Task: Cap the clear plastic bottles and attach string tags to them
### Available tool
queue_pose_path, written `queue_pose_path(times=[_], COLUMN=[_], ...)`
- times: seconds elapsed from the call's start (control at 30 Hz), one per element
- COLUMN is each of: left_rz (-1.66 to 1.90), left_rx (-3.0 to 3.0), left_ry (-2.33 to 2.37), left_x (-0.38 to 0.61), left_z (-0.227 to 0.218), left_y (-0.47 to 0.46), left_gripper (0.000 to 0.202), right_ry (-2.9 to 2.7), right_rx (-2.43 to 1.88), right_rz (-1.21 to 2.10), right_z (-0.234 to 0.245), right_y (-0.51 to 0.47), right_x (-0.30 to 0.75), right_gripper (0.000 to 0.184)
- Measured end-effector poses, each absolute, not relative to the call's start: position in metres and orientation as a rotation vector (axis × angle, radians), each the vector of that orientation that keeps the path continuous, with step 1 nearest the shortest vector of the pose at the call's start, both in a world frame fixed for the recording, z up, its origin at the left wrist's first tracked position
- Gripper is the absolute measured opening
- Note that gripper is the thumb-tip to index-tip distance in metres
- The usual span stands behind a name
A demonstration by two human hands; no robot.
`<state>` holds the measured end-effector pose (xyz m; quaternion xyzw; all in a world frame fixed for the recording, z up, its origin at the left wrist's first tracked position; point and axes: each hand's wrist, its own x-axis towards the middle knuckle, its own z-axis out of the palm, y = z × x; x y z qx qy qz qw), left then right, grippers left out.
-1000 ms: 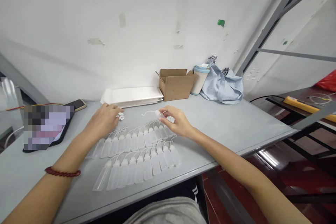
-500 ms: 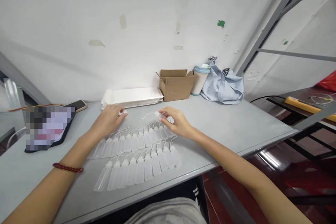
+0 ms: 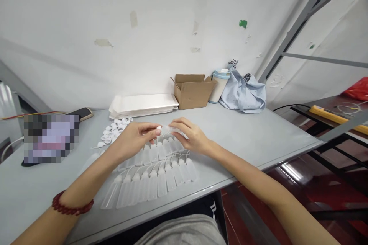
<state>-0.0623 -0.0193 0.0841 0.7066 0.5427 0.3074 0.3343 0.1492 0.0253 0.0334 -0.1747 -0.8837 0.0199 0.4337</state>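
My left hand [image 3: 138,138] is closed in a pinch on a small white cap [image 3: 159,128]. Just to its right, my right hand [image 3: 191,134] grips a small translucent bottle [image 3: 169,128], mostly hidden behind the fingers and pointing towards the cap. Whether cap and bottle touch, I cannot tell. Below both hands lie two rows of similar translucent bottles [image 3: 153,183] with thin, curved, pale spouts. My left forearm hides part of the back row. Behind my left wrist is a loose pile of white caps [image 3: 110,132].
At the back of the grey table [image 3: 244,141] lies a stack of white packets [image 3: 143,104]. Beside it stand an open cardboard box [image 3: 191,95], a lidded cup [image 3: 219,86] and a blue cloth bag [image 3: 244,93]. A blurred-screen device [image 3: 51,138] and a phone [image 3: 83,113] lie left.
My left hand has moved right from the cap pile, bringing a cap close to the bottle in my right hand. The pile of caps is now uncovered. The right hand has shifted only slightly.
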Motion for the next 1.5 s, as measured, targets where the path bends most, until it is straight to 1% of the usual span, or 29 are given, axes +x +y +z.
queue_pose_path(times=[0.3,0.47,0.53,0.63,0.73,0.83,1.0,1.1,1.2,1.3,1.4,1.5], left_rz=[0.791,0.803,0.852,0.971,1.077,1.014,0.813,0.806,0.956,1.082,0.967,0.856], left_rx=[1.786,1.84,1.949,2.133,2.128,1.913,1.668,1.733,1.914,2.019,1.914,1.851], left_ry=[1.318,1.281,1.297,1.33,1.337,1.323,1.301,1.294,1.355,1.369,1.326,1.259], left_x=[-0.055,-0.052,-0.05,-0.047,-0.045,-0.046,-0.053,-0.052,-0.047,-0.044,-0.046,-0.05], left_z=[0.081,0.078,0.076,0.073,0.072,0.076,0.081,0.08,0.079,0.078,0.079,0.08], left_y=[-0.022,-0.024,-0.026,-0.03,-0.03,-0.029,-0.025,-0.026,-0.03,-0.032,-0.03,-0.027], left_gripper=[0.038,0.034,0.03,0.024,0.023,0.028,0.039,0.035,0.027,0.025,0.031,0.038], right_ry=[-2.24,-2.212,-2.17,-2.094,-2.031,-1.996,-2.016,-2.03,-2.008,-1.972,-1.959,-1.968], right_rx=[-0.381,-0.343,-0.344,-0.383,-0.479,-0.493,-0.382,-0.384,-0.485,-0.571,-0.587,-0.529], right_rz=[-0.021,-0.075,-0.044,0.091,0.223,0.261,0.153,0.152,0.262,0.372,0.408,0.34], right_z=[0.033,0.031,0.029,0.029,0.03,0.031,0.031,0.03,0.029,0.03,0.031,0.032], right_y=[0.022,0.02,0.019,0.018,0.017,0.017,0.016,0.016,0.015,0.015,0.013,0.012], right_x=[0.148,0.145,0.145,0.145,0.145,0.145,0.144,0.144,0.145,0.146,0.146,0.145], right_gripper=[0.022,0.024,0.023,0.017,0.01,0.009,0.011,0.01,0.006,0.008,0.009,0.01])
